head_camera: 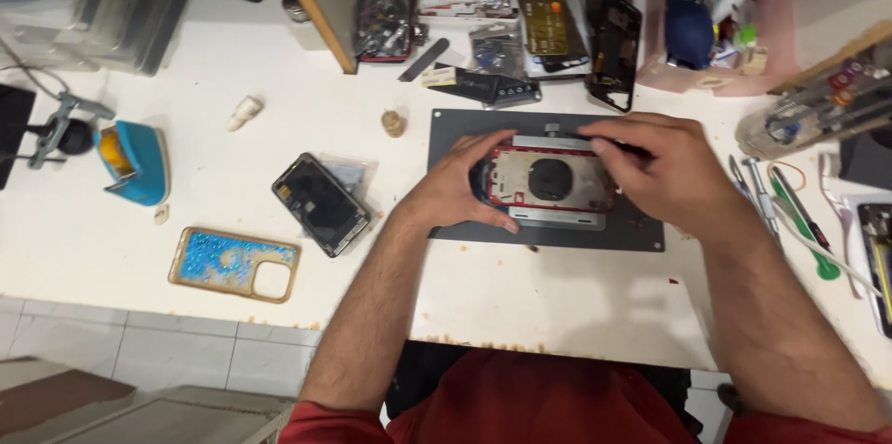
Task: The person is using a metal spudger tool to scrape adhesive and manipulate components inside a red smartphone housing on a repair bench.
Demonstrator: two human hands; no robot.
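Head view, looking down on a white workbench [279,119]. A red-framed phone housing [548,186], opened with its inner side up and a dark round coil at its centre, sits clamped in a metal holding jig [557,218] on a dark grey work mat [641,230]. Its long axis runs left to right across the bench, directly ahead of the person and between both hands. Left hand [460,184] cups the housing's left end: thumb under the near edge, fingers curled over the far corner, gripping and steadying it. Right hand [664,170] lies over the housing's right end, fingers drawn together and reaching leftward along the far edge; it seems to pinch a thin dark tool [632,149], though the knuckles cover most of it and the tip is not clear. Both hands touch the housing; neither is nearer than the other, the left holding, the right working along the top rim. Left of the mat, well apart: a loose phone screen [321,203] lying at a slant, a glittery blue phone case [232,264], a blue tape dispenser [137,163]. Beyond the mat: another dark phone frame [613,49], bagged small parts [497,49]. Right of the mat: screwdrivers and tweezers [767,193] in a row, a green-handled pry tool [813,240].
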